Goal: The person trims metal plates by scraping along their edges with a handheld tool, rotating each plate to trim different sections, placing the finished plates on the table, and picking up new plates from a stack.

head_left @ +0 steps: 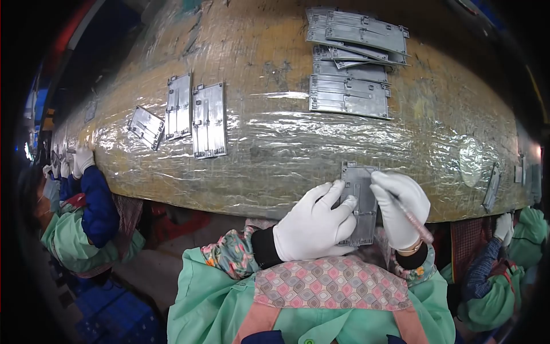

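Observation:
A flat grey rectangular panel (362,202) with small molded details lies at the table's near edge, its long side running away from me. My left hand (318,222), in a white glove, grips the panel from the left, fingers over its face and thumb by the lower edge. On the other side, my gloved right hand (402,207) is closed around a slim pen-like tool with a pinkish handle (421,227). The handle sticks out toward me, and the tip is near the panel's upper right edge, too small to make out.
A pile of similar panels (349,94) lies ahead on the plastic-covered table (269,143). Several more panels (209,120) lie to the left, and another panel (491,187) is at the right. People in green work at the left (91,241) and right (498,286).

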### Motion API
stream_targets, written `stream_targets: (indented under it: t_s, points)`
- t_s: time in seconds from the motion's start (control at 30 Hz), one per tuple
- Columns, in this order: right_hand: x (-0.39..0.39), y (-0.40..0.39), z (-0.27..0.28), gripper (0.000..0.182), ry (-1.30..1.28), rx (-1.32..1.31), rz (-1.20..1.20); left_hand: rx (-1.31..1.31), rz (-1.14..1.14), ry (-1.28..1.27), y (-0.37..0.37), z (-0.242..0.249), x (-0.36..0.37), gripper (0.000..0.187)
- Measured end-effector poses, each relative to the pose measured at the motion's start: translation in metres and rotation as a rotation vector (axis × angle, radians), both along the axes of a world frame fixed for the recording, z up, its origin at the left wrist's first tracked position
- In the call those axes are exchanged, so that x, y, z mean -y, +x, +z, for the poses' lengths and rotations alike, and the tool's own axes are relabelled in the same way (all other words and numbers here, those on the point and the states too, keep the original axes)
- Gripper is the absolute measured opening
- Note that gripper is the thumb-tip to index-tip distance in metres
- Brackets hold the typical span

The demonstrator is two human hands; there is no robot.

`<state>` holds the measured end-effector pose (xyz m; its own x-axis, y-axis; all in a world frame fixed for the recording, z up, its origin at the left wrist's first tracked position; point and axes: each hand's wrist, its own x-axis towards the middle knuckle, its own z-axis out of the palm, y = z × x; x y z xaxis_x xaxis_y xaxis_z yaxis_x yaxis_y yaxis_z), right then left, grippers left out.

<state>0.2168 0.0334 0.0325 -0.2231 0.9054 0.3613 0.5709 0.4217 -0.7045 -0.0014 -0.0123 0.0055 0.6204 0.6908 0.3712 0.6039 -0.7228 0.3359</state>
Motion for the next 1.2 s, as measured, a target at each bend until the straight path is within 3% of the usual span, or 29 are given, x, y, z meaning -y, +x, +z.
stream_targets:
  t_s: [0.03, 0.1, 0.13, 0.33, 0.57, 0.8, 0.93, 1.2]
  points:
    - [-0.001, -0.003, -0.002, 0.015, -0.034, -0.030, -0.032, 0.012, 0.017, 0.008, 0.001, 0.000, 0.000, 0.064]
    - [0.003, -0.013, -0.003, 0.011, -0.366, -0.335, -0.167, 0.019, 0.040, 0.026, 0.004, 0.000, 0.000, 0.063]
    - [0.000, -0.018, -0.003, 0.010, -0.388, -0.424, -0.142, 0.002, 0.037, 0.037, 0.004, 0.000, 0.000, 0.063]
    - [-0.024, -0.032, 0.011, 0.014, -0.708, -0.467, -0.309, -0.030, 0.025, 0.084, 0.005, -0.007, -0.001, 0.060]
    - [-0.035, -0.030, 0.018, 0.019, -0.859, -0.497, -0.307, -0.036, -0.012, 0.114, 0.003, -0.008, -0.003, 0.055]
    - [-0.032, -0.035, 0.018, 0.019, -0.854, -0.499, -0.312, -0.032, -0.019, 0.107, 0.003, -0.006, -0.003, 0.053]
    - [-0.021, -0.038, 0.011, 0.013, -0.693, -0.477, -0.358, -0.045, 0.023, 0.135, 0.004, -0.009, -0.001, 0.042]
    - [-0.018, -0.036, -0.001, 0.011, -0.543, -0.316, -0.348, -0.021, -0.003, 0.097, 0.002, -0.006, -0.003, 0.050]
